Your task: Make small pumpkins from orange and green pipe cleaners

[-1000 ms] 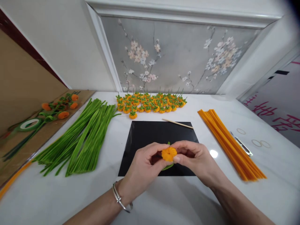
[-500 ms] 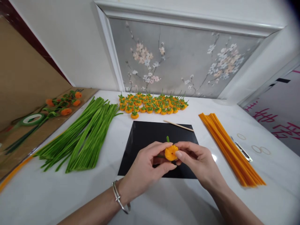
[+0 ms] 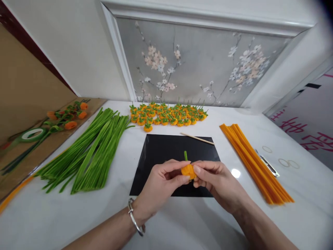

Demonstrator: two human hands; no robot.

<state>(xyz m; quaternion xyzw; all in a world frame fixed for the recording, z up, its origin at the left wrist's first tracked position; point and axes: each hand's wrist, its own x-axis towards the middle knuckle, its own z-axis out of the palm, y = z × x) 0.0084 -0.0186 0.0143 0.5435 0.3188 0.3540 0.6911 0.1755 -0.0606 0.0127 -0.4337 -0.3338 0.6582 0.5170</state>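
Observation:
Between both hands, over the black mat (image 3: 158, 156), is a small orange pipe-cleaner pumpkin (image 3: 187, 170). My left hand (image 3: 160, 182) pinches its left side between thumb and forefinger. On the opposite side, the thumb and fingers of my right hand (image 3: 217, 178) are closed on it too. A short green pipe-cleaner piece (image 3: 185, 155) sticks up just behind the pumpkin; where it attaches is hidden. Beyond the mat stand several finished-looking pumpkins (image 3: 165, 116) with green tops and thin stems, one of them (image 3: 148, 127) slightly nearer.
Green pipe cleaners (image 3: 96, 152) lie left, orange pipe cleaners (image 3: 255, 161) right. A thin wooden stick (image 3: 197, 138) crosses the mat's far edge. Tweezers (image 3: 267, 164) and elastic rings (image 3: 283, 163) lie far right. Green tape (image 3: 33, 134) and orange flowers (image 3: 70, 125) rest on cardboard at left.
The pumpkin has been tipped, so its side now faces me instead of the round face with the centre hole. My left fingers have closed in on it.

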